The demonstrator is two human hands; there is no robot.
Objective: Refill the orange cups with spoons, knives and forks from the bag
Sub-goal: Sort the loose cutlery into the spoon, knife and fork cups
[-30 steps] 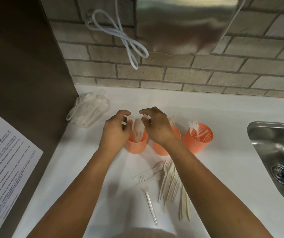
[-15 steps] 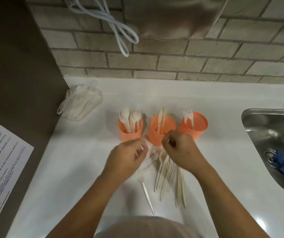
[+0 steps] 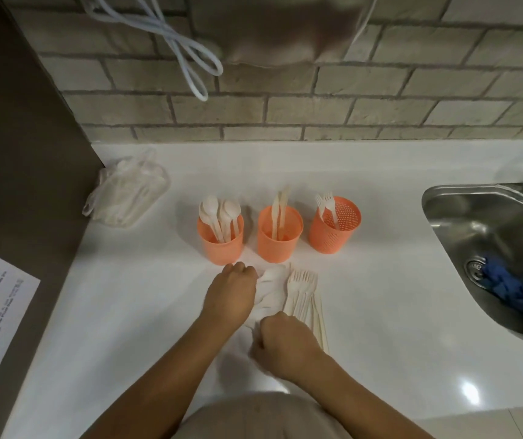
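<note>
My left hand (image 3: 231, 294) and right hand (image 3: 285, 343) both curl around a bunch of loose spoons (image 3: 272, 286) lying on the counter (image 3: 396, 312), just in front of the orange cups (image 3: 280, 239). The fingertips are hidden, so I can't tell how firm the hold is. My worry is that the bunch is fanned, and an uneven lift could spill spoons or drag the forks (image 3: 301, 286) touching its right side. The spoon cup (image 3: 220, 242) looks light and half full, so pushing a handful in could tip it. The bag (image 3: 127, 194) sits well to the left, near the wall.
</note>
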